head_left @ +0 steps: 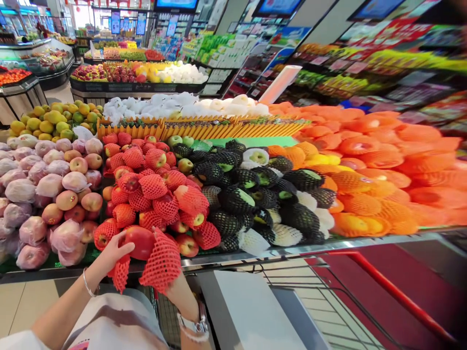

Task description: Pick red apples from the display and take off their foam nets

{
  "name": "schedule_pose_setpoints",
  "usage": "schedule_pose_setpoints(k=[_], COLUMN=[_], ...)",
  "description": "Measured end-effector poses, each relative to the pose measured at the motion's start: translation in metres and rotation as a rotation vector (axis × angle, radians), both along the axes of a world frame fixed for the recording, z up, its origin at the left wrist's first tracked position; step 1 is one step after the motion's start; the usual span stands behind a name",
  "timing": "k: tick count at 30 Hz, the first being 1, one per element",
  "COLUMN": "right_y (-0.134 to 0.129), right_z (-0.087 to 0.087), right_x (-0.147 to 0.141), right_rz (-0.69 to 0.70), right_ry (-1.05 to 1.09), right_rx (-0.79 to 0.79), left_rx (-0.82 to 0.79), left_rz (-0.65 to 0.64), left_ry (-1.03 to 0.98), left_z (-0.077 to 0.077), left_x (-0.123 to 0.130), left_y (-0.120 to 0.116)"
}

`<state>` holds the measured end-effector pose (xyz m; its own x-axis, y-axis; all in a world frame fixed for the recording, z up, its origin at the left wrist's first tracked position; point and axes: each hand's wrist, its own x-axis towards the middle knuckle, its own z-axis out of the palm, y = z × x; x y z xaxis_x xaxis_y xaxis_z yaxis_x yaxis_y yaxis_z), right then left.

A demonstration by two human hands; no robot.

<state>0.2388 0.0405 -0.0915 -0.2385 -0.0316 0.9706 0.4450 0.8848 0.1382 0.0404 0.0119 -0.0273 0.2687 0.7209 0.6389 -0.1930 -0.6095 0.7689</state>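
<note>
My left hand (117, 250) is closed on a smooth red apple (140, 243), its thumb and fingers against the left side. A strip of red foam net (120, 273) hangs beneath that hand. My right arm reaches up from below, and a larger red foam net (162, 262) covers most of my right hand (173, 282); its fingers are hidden inside or behind the mesh. This net touches the apple's right side. Just beyond both hands lies a heap of red apples (160, 206), many wrapped in red foam nets.
Pinkish wrapped apples (49, 184) are piled to the left. Green fruit in black and white nets (237, 199) and orange-netted fruit (365, 194) lie to the right. A metal display edge (255, 257) runs in front, with a shopping cart (310, 282) below it.
</note>
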Motion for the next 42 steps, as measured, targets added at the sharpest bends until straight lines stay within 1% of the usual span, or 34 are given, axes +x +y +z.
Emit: schedule_pose_setpoints(k=[2,3,5,7,9,11,13,16,20,22,24,25,26,27,29,31,32,34,35,36,38,40,42], right_y=[0.001,0.0,0.0,-0.001,-0.002,-0.004,-0.009,-0.018,-0.025,-0.03,-0.037,-0.041,-0.044,-0.047,-0.051,-0.053,-0.054,-0.056,-0.056,-0.055,-0.051,-0.043,-0.034], right_z=[0.004,0.005,0.007,0.007,0.007,0.009,0.011,0.015,0.017,0.016,0.016,0.015,0.014,0.013,0.01,0.009,0.009,0.01,0.011,0.012,0.014,0.015,0.015], right_x=[-0.009,-0.015,-0.023,-0.028,-0.029,-0.029,-0.03,-0.036,-0.038,-0.032,-0.023,-0.019,-0.015,-0.013,-0.013,-0.016,-0.018,-0.02,-0.021,-0.02,-0.02,-0.021,-0.025], right_rz=[0.016,0.029,0.049,0.046,0.011,-0.049,-0.118,-0.191,-0.249,-0.263,-0.26,-0.269,-0.287,-0.317,-0.39,-0.442,-0.448,-0.379,-0.331,-0.301,-0.299,-0.299,-0.233], right_ry=[-0.027,-0.016,0.024,0.016,-0.013,-0.054,-0.099,-0.119,-0.112,-0.151,-0.166,-0.149,-0.107,-0.052,0.061,0.168,0.231,0.313,0.314,0.295,0.206,0.143,0.13], right_rx=[0.004,-0.018,-0.067,-0.045,0.036,0.123,0.166,0.148,0.111,0.091,0.032,0.023,0.054,0.123,0.322,0.471,0.525,0.573,0.568,0.549,0.443,0.305,0.187], left_rx=[0.049,0.052,0.031,0.035,0.076,0.117,0.134,0.156,0.244,0.216,0.118,0.066,0.018,-0.02,-0.048,-0.085,-0.15,-0.336,-0.423,-0.473,-0.458,-0.412,-0.376], left_rz=[0.106,0.13,0.117,0.093,0.103,0.129,0.141,0.113,0.057,0.02,-0.061,-0.111,-0.157,-0.202,-0.287,-0.342,-0.357,-0.328,-0.299,-0.275,-0.27,-0.323,-0.323], left_ry=[0.087,0.112,0.132,0.136,0.181,0.278,0.372,0.4,0.438,0.4,0.285,0.227,0.182,0.151,0.104,0.041,-0.01,-0.121,-0.163,-0.204,-0.268,-0.292,-0.304], left_z=[-0.002,-0.004,-0.007,-0.009,-0.01,-0.011,-0.013,-0.018,-0.021,-0.021,-0.019,-0.018,-0.017,-0.017,-0.017,-0.018,-0.018,-0.016,-0.014,-0.011,-0.004,0.002,0.004], left_x=[-0.006,-0.008,-0.012,-0.014,-0.017,-0.018,-0.017,-0.014,-0.008,-0.004,0.0,0.001,0.002,0.002,0.002,0.001,0.001,0.002,0.003,0.003,0.005,0.008,0.011], left_y=[0.001,0.001,0.0,0.0,0.0,0.001,0.002,0.006,0.009,0.006,0.001,-0.002,-0.004,-0.005,-0.004,0.0,0.002,0.001,-0.001,-0.005,-0.017,-0.028,-0.034])
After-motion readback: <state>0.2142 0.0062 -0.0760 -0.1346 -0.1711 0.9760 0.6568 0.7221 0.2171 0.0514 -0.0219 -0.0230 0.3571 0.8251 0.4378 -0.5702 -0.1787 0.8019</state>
